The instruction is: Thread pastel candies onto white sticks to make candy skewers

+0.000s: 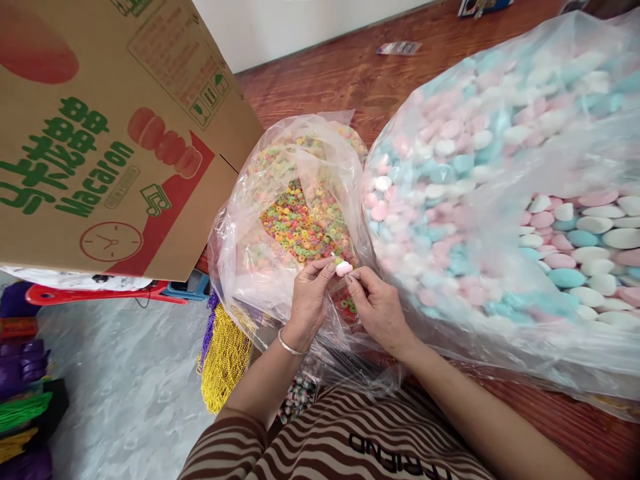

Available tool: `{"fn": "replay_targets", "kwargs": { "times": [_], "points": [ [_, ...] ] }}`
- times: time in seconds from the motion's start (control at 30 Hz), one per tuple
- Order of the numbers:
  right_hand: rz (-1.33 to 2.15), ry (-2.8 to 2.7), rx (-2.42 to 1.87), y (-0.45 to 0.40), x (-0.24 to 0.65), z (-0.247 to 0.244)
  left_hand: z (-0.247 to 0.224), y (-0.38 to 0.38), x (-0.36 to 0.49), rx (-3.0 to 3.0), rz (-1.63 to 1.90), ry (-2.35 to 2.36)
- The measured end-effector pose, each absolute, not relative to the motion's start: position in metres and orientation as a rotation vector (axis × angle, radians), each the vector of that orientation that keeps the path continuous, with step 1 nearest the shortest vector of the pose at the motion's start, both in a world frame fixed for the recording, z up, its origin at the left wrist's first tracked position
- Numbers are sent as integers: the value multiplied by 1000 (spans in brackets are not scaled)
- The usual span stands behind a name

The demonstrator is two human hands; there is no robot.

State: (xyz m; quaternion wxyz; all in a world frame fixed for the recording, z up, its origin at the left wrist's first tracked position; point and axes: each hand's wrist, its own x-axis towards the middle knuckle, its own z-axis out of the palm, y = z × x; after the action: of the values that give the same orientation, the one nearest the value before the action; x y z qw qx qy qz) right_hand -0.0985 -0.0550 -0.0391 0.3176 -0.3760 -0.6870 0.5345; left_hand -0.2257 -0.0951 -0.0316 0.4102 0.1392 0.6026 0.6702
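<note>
A small pale pink oval piece (343,269) is between my fingertips, with a tiny yellow-green piece (339,260) just above it. My left hand (311,293) pinches at its left side, thumb and index finger together. At its right end, the thumb and index finger of my right hand (376,303) close on it. Whether a thread or stick runs through the pieces is too small to tell. Below and beyond my hands, an open clear plastic bag (235,233) holds many small colourful rings (300,223).
To the right, a large clear bag (475,220) bulges with pink, white and blue oval pieces (593,239). A cardboard Macaron box (110,87) stands at the left. Gold bead strands (225,357) hang beside the wooden table (310,77). A small packet (399,48) lies farther back.
</note>
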Motion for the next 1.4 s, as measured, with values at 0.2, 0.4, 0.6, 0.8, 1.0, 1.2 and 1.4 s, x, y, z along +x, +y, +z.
{"fn": "replay_targets", "kwargs": {
  "times": [0.2, 0.4, 0.6, 0.8, 1.0, 1.2, 1.4],
  "points": [
    [1483, -1924, -885, -61, -88, -24, -21, -97, -227, 362, 1798, 1530],
    [1128, -2237, -945, -70, -52, -3, -12, -98, -200, 623, 1789, 1541],
    [1261, -1863, -992, -72, -1, 7, -8, -91, -148, 961, 1567, 1619],
    [1721, -1169, -969, -63, 56, 3, 10, -63, -96, 1325, 1255, 1462],
    [1553, -1090, -1090, -59, 115, -8, 20, 30, -63, 1843, 1027, 1444],
    [1557, -1011, -1048, -64, 137, -23, -10, 124, -57, 2581, 686, 1440],
    [1583, -992, -1034, -62, 142, -30, -15, 137, -53, 2578, 682, 1446]
  ]
}}
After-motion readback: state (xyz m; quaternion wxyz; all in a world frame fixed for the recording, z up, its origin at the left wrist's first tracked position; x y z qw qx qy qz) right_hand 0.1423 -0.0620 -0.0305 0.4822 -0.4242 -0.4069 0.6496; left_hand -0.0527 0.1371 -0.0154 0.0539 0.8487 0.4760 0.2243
